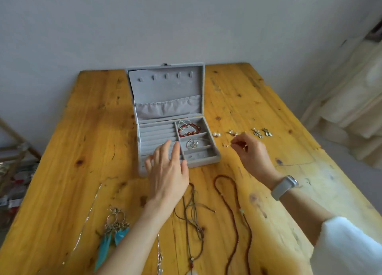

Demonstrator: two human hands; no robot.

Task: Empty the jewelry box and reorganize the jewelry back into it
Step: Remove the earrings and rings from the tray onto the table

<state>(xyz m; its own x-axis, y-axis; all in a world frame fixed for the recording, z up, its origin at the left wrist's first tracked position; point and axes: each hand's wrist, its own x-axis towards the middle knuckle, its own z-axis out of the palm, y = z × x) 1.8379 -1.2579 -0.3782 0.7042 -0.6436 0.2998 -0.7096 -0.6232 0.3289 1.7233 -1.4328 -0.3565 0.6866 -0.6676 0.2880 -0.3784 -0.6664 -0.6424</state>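
The grey jewelry box (206, 162) stands open on the wooden table (82, 150), its lid (165, 88) upright. A red bead bracelet (189, 132) fills the back right compartment, and a silver piece (192, 144) lies in the middle one. My left hand (167, 171) rests with straight fingers on the ring rolls at the box's front left. Right of the box, my right hand (250, 152) hovers low with thumb and forefinger pinched on a tiny earring, beside a small stud (225, 145). Pearl studs (216, 134), small earrings (233, 132) and drop earrings (262, 132) lie in a row.
Nearer me lie a brown bead necklace (233, 212), a tangled cord necklace (192, 217), turquoise feather earrings (112, 233) and a thin silver chain (91, 212). A grey wall stands behind the table. Clutter sits on the floor at left, pale furniture at right.
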